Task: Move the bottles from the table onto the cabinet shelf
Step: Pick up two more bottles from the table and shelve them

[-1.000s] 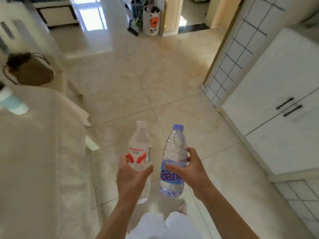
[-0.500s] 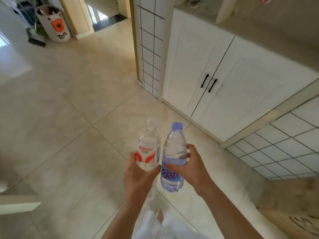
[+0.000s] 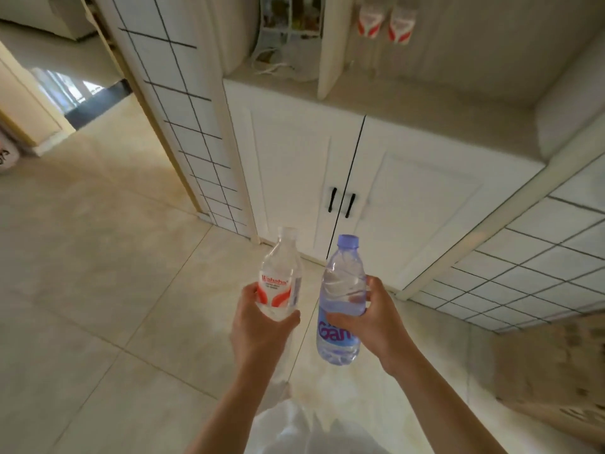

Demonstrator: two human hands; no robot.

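Bottles: I count four in view. My left hand (image 3: 262,326) grips one clear bottle with a red label (image 3: 280,283), and my right hand (image 3: 370,317) grips one blue-capped bottle (image 3: 342,299); both are held upright over the floor, side by side but apart. Two more red-labelled bottles (image 3: 384,22) stand on the cabinet shelf (image 3: 425,96) (partly cropped at the top edge). Both forearms reach forward, thumbs wrapped toward me, in front of two white cabinet doors (image 3: 360,178) with two black handles (image 3: 341,202).

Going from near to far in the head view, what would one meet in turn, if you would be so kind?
Left hand → clear red-labelled bottle → white cabinet doors with black handles → two red-labelled bottles on the shelf.
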